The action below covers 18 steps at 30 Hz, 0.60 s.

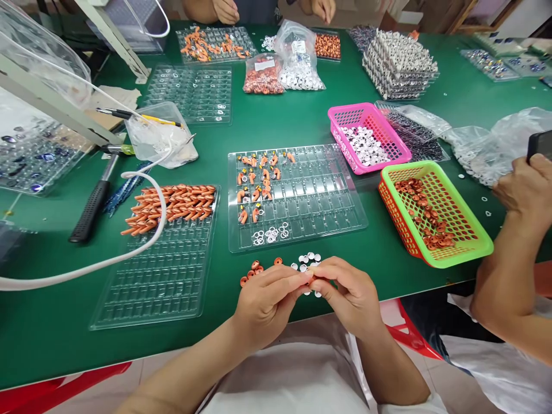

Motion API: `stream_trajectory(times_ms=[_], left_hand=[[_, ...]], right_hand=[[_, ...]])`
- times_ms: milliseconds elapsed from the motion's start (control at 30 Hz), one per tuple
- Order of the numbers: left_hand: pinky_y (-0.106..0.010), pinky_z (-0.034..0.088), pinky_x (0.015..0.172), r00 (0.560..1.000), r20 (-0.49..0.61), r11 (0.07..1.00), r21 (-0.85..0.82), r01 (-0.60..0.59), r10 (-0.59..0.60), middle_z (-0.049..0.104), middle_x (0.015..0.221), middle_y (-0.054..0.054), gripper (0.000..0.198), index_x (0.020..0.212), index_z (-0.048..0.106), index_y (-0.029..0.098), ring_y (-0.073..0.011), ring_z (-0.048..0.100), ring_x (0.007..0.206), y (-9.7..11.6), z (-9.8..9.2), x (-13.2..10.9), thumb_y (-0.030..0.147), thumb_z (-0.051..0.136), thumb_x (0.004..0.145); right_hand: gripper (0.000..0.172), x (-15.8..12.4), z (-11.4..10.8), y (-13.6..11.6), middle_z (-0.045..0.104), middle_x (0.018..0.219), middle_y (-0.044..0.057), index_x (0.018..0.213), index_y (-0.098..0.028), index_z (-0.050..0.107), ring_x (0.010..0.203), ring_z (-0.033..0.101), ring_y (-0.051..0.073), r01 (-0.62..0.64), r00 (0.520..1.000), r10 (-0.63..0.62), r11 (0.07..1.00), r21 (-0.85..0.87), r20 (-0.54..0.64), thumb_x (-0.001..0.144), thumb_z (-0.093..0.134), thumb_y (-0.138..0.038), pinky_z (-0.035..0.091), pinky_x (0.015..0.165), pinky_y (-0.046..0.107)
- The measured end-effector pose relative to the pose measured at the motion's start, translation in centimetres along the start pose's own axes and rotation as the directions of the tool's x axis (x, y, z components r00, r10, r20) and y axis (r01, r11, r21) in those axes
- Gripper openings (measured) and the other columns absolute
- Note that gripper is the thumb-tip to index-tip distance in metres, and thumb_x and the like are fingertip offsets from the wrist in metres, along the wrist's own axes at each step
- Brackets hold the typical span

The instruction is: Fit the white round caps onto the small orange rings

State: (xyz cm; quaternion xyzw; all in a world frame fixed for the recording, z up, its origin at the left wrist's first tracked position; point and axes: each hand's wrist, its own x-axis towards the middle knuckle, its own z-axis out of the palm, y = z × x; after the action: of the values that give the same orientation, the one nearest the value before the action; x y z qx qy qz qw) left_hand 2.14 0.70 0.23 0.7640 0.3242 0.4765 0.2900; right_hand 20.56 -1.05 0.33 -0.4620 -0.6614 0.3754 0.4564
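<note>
My left hand (269,299) and my right hand (349,293) meet at the table's front edge, fingertips pinched together. Between them is a small orange part, mostly hidden by the fingers. Just beyond the fingers lie several loose white discs (304,259), and some sit partly under the hands. To the left are several small orange round parts (255,265). Farther forward, a clear compartment tray (310,195) holds curved orange pieces (259,178) in its left part and white rings (271,234) along its near side.
Left stands another clear tray (150,276) with stacked orange pieces (172,207), beside a hammer (92,207) and a white cable (107,261). On the right are a pink basket (366,164) and a green basket (470,253). A co-worker's hand (524,184) holds a dark device; another person sits opposite.
</note>
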Motion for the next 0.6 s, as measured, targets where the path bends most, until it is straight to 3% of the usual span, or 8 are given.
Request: stream_trajectory(times_ms=[133,367,600], left_hand=[[-0.025,0.058,0.073,0.999,0.020,0.999,0.015,0.028,-0.028,0.077,0.086,-0.005,0.027,0.109,0.067,0.017,-0.0137,0.071,0.077,0.03,-0.04,-0.11,0.002,0.062,0.087],[-0.021,0.056,0.075,0.999,0.021,1.000,0.007,0.030,-0.030,0.077,0.087,-0.005,0.027,0.107,0.068,0.015,-0.0124,0.071,0.078,0.26,-0.10,0.09,0.000,0.063,0.085],[-0.023,0.058,0.077,0.999,0.031,0.999,0.006,0.034,-0.035,0.077,0.087,-0.004,0.026,0.106,0.068,0.015,-0.0131,0.071,0.078,0.18,-0.31,0.12,0.000,0.063,0.085]], right_hand=[[0.022,0.04,-0.21,0.17,0.069,0.086,0.002,0.112,-0.025,0.068,0.073,0.064,0.013,-0.052,0.997,0.050,0.999,0.017,0.067,0.091,0.063,-0.018,0.054,0.064,0.024],[0.025,0.30,-0.65,0.08,0.070,0.096,0.005,0.118,-0.023,0.066,0.086,0.064,0.015,-0.011,0.981,0.016,1.000,-0.026,0.193,0.096,0.056,-0.019,0.053,0.077,0.027],[0.025,0.40,-0.35,0.19,0.069,0.092,0.005,0.118,-0.022,0.064,0.083,0.063,0.015,0.112,0.980,-0.099,0.991,-0.066,0.171,0.097,0.052,-0.018,0.054,0.074,0.027]])
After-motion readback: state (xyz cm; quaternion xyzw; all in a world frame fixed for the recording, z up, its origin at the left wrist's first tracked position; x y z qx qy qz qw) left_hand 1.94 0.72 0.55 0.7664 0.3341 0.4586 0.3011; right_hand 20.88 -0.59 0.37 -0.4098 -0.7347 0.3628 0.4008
